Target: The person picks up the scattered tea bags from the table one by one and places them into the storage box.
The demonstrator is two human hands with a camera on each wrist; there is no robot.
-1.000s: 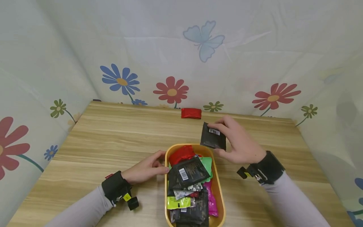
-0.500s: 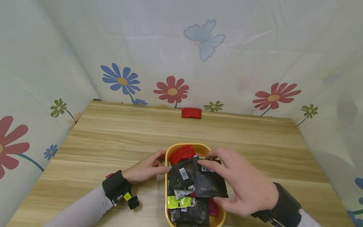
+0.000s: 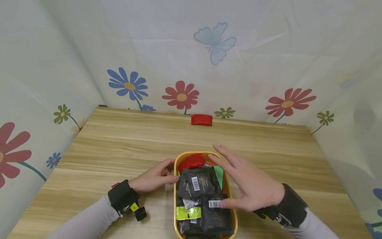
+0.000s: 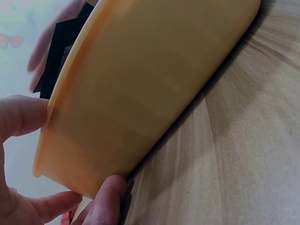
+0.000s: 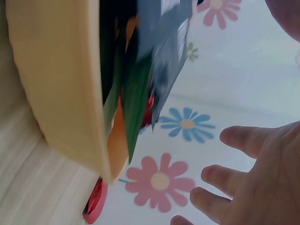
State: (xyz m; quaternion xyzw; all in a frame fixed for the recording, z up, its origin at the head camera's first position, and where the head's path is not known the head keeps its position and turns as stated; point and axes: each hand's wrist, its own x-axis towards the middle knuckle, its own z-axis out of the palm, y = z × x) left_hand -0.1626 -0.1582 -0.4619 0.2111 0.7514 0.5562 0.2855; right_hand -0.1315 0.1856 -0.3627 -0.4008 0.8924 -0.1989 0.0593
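Observation:
A yellow plastic box (image 3: 235, 220) stands on the table, filled with small packets. My left hand (image 3: 153, 177) holds it at its far left side; in the left wrist view the thumb (image 4: 23, 117) lies on the rim and the fingers are at the outer wall. My right hand (image 3: 253, 182) hovers over the box's right side, fingers spread, holding nothing. Beneath its thumb tip lies a flat black sachet (image 3: 218, 217) with a white barcode. Another black sachet (image 3: 206, 182) lies behind it. A yellow-green packet (image 3: 188, 212), a green one (image 3: 219, 174) and a red one (image 3: 192, 161) show around them.
A single red packet (image 3: 201, 119) lies at the table's back edge. The wood-grain table (image 3: 119, 142) is enclosed by a white flower-printed curtain (image 3: 167, 43) at the back and on both sides.
My right hand brought the black sachet from right of the box to over it, then let it go on the pile at the near right. The left hand stayed at the box.

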